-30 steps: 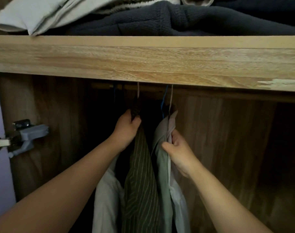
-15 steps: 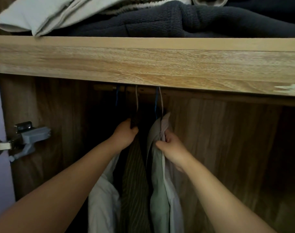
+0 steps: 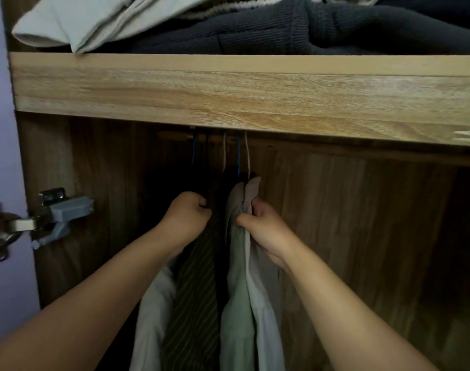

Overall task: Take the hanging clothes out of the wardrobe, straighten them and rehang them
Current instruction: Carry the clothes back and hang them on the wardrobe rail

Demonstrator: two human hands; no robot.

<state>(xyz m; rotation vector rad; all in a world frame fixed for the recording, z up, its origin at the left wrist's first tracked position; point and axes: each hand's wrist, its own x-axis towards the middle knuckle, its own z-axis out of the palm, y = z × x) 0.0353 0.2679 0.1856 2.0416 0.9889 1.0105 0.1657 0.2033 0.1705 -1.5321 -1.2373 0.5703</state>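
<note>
Several garments hang from a wooden rail (image 3: 175, 135) under the shelf, on thin blue and white hanger hooks. My left hand (image 3: 187, 218) grips the top of a dark olive striped shirt (image 3: 199, 290) near its collar. My right hand (image 3: 263, 228) pinches the shoulders of a pale green shirt (image 3: 235, 303) and a white shirt (image 3: 266, 325) hanging side by side. Another white garment (image 3: 153, 317) hangs left of the striped one, partly behind my left forearm. The hanger bodies are hidden inside the cloth.
A thick wooden shelf (image 3: 241, 95) crosses just above the rail, carrying folded dark grey knitwear (image 3: 295, 33) and a light grey garment (image 3: 75, 25). A metal door hinge (image 3: 57, 218) juts from the left wall. The wardrobe's right half (image 3: 375, 250) shows bare wood.
Both hands and the gripped garments have shifted left along the rail. The gap between the striped shirt and the pale shirts stays about the same.
</note>
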